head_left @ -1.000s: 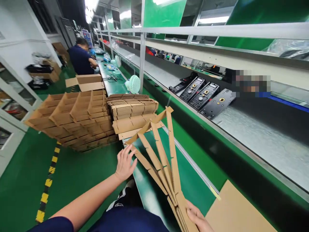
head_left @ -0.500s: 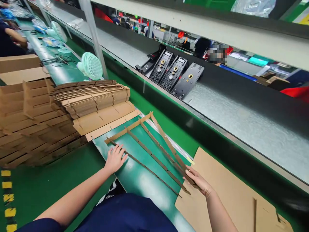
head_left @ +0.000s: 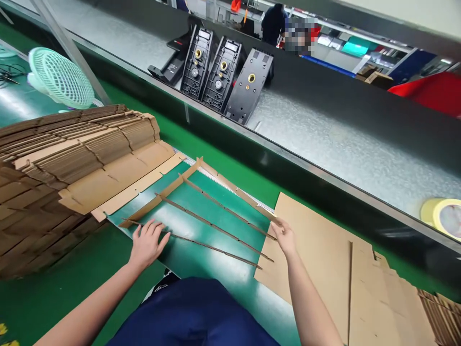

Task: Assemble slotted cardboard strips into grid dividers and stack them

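A cardboard divider lies on the green bench: one cross strip at its left end joins several long slotted strips that run to the right. My right hand pinches the free end of the farthest long strip. My left hand rests with fingers spread on the nearest long strip, close to its joint with the cross strip. Between these two, the middle strips stand on edge, their right ends over a flat cardboard sheet.
Stacked slotted cardboard strips stand at the left beside a mint fan. More cardboard pieces lie at the right. Beyond the bench, a conveyor carries black plastic housings and a yellow tape roll.
My right hand has moved the farthest strip outward, away from me, and the long strips now lie spread apart. My left hand stays at the near joint. The view has turned right.
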Available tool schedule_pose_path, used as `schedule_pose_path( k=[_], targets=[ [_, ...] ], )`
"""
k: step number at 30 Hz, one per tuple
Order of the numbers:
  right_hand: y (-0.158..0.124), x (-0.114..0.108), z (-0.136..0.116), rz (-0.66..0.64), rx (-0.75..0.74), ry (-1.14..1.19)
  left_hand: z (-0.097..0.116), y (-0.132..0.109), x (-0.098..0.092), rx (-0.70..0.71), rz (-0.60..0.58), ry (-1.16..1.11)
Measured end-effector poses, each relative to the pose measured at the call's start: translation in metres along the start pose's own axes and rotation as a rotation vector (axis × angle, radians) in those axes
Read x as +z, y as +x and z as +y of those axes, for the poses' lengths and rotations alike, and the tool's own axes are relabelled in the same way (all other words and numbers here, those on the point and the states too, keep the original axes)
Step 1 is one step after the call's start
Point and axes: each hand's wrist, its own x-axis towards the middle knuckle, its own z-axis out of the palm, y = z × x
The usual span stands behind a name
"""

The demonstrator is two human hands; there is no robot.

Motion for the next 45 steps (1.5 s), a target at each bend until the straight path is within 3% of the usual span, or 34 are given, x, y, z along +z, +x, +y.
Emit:
schedule_pose_path(
  k=[2, 5, 9, 16, 20, 23, 26, 29, 31, 36, 39, 41, 43, 45],
  targets=[
    [-0.015, 0.012, -0.002, -0.081, -0.151, -0.141, 0.019, 0.003, 0.004, 0.133, -0.028, -0.027],
    [-0.029, 0.020, -0.008, -0.105, -0.253, -0.387, 0.058, 0.009, 0.013, 0.379, -0.200, -0.142],
    [-0.033, 0.015, -0.017, -0.083, -0.259, -0.453, 0.091, 0.011, 0.017, 0.456, -0.399, -0.304],
    [-0.052, 0.018, -0.020, -0.156, -0.165, -0.328, 0.070, -0.011, 0.000, 0.609, -0.529, -0.455],
    [-0.066, 0.024, -0.024, 0.024, -0.099, -0.438, 0.069, -0.017, 0.002, 0.581, -0.535, -0.417],
    [-0.081, 0.027, -0.030, 0.125, -0.210, -0.433, 0.073, -0.018, 0.005, 0.584, -0.528, -0.378],
    [-0.106, 0.035, -0.036, -0.093, -0.365, -0.381, 0.076, -0.021, 0.006, 0.579, -0.514, -0.349],
    [-0.133, 0.048, -0.038, -0.338, -0.383, -0.413, 0.076, -0.024, 0.007, 0.559, -0.507, -0.347],
    [-0.146, 0.054, -0.040, -0.366, -0.350, -0.424, 0.076, -0.025, 0.008, 0.565, -0.510, -0.347],
    [-0.145, 0.049, -0.048, -0.246, -0.258, -0.317, 0.073, -0.021, 0.000, 0.599, -0.452, -0.361],
    [-0.142, 0.043, -0.049, -0.086, -0.178, -0.209, 0.057, -0.002, -0.014, 0.624, -0.341, -0.381],
    [-0.141, 0.048, -0.045, -0.015, -0.132, -0.153, 0.027, 0.024, -0.025, 0.557, -0.225, -0.367],
    [-0.143, 0.059, -0.042, -0.031, -0.115, -0.144, -0.019, 0.056, -0.037, 0.353, -0.119, -0.295],
    [-0.148, 0.073, -0.047, -0.063, -0.130, -0.136, -0.074, 0.087, -0.046, 0.044, -0.072, -0.175]
  ],
)
